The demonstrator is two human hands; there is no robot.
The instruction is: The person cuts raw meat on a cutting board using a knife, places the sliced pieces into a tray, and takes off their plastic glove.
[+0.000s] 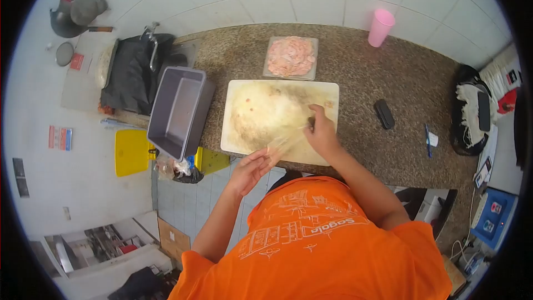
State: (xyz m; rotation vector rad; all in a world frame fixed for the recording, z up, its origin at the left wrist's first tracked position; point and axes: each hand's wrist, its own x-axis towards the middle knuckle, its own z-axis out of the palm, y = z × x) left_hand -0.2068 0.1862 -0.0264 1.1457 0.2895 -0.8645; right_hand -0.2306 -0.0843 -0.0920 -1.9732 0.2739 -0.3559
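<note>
A thin, see-through plastic film point(286, 141) is stretched between my two hands, over the near edge of the white cutting board point(233, 140). My right hand point(322, 133) is closed on its upper end, above the board's right part. At its lower end, my left hand point(251, 171) has its fingers closed against the film, just off the board's front edge. Whether the film is a bag or a glove I cannot make out. Stains and wet patches mark the board. Behind it, pale pink raw meat point(290, 55) fills a clear tray point(312, 72).
A grey plastic bin point(176, 112) stands left of the board, by a sink tap point(151, 47). Below it is a yellow trash bin point(212, 160). On the counter point(355, 83) are a pink cup point(381, 28), a black case point(383, 114), a blue pen point(428, 140) and a black bag point(463, 111).
</note>
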